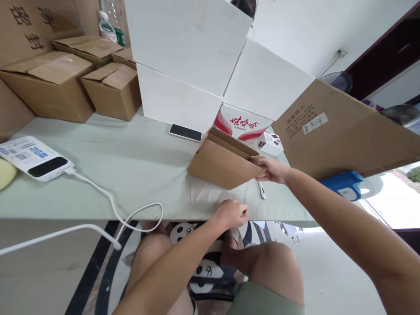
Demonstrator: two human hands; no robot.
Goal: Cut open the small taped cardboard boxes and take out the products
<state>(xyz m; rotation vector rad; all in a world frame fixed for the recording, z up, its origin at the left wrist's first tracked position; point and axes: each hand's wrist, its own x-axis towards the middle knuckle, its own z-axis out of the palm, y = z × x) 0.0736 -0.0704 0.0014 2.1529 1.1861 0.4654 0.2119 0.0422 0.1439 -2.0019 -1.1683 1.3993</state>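
My right hand (272, 170) grips the right end of a brown cardboard box (219, 164), its fingers closed on the edge. The box stands on the table, tilted and narrow, and its parallel panels show along the open top. My left hand (232, 213) is curled into a fist at the table's front edge, in front of the box and apart from it. Whether anything is inside that fist is hidden. A small white tool with a slim body (261, 190) lies on the table below my right hand.
A phone (185, 132) lies behind the box, near white panels (179, 96). Small white carton (271, 144) stands at back right, before a large cardboard panel (341, 131). Closed brown boxes (113, 89) sit back left. A white device (36, 157) with a cable (111, 199) lies left.
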